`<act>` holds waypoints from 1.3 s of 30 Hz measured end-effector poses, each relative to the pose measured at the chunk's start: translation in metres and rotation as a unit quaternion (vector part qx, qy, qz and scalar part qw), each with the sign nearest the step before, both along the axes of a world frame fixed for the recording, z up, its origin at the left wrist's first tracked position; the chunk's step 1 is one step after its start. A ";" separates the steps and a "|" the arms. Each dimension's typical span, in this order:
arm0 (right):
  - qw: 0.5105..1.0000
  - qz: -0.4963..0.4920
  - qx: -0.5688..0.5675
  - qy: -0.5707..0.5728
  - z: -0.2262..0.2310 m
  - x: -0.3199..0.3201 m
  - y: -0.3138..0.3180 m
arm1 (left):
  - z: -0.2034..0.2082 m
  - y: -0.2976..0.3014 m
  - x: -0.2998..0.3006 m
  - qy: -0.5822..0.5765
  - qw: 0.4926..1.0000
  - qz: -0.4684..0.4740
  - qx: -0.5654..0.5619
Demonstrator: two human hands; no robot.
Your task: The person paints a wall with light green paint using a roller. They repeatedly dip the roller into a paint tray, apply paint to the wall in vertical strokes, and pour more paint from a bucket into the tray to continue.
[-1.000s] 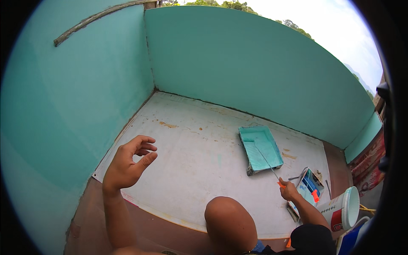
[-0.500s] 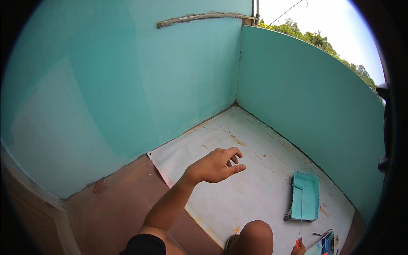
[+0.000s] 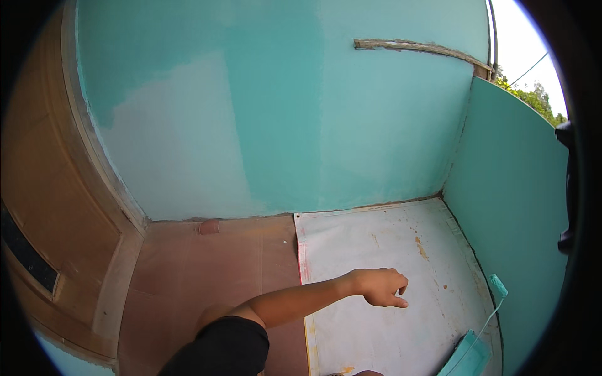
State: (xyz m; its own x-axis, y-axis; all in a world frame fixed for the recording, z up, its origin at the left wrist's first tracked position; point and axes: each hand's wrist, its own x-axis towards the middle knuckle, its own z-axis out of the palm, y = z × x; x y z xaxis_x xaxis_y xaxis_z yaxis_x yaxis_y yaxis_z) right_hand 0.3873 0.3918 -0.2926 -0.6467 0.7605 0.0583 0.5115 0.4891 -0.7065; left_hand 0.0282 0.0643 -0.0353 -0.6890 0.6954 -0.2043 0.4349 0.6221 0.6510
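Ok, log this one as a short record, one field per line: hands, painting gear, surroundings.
left hand: empty, fingers curled, over the white floor sheet
right hand: not in view
paint roller: teal-coated head apart from the tray, handle out of view
paint tray: teal inside, cut off by the lower edge
facing wall: uneven teal, with a paler patch toward the wooden door

Brown wooden door (image 3: 47,150) far left, dark inset (image 3: 28,250) low in it, pale frame (image 3: 119,282) beside. Reddish-brown floor (image 3: 213,269), partly covered by white sheet (image 3: 351,244) with yellow-brown stains, red-and-yellow left edge. Weathered wooden strip (image 3: 414,47) upper right. Beyond: green trees (image 3: 540,100), thin cable (image 3: 528,69), bright sky (image 3: 523,31).
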 end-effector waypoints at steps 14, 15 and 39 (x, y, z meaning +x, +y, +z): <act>0.679 0.544 -0.412 0.269 0.154 -0.348 -0.227 | 0.037 -0.125 -0.002 0.061 0.952 0.256 -0.156; 0.655 0.548 -0.448 0.263 0.175 -0.347 -0.252 | 0.043 -0.142 -0.001 0.066 0.946 0.285 -0.141; 0.628 0.629 -0.400 0.226 0.204 -0.311 -0.620 | 0.003 -0.406 0.037 -0.020 0.829 0.168 0.533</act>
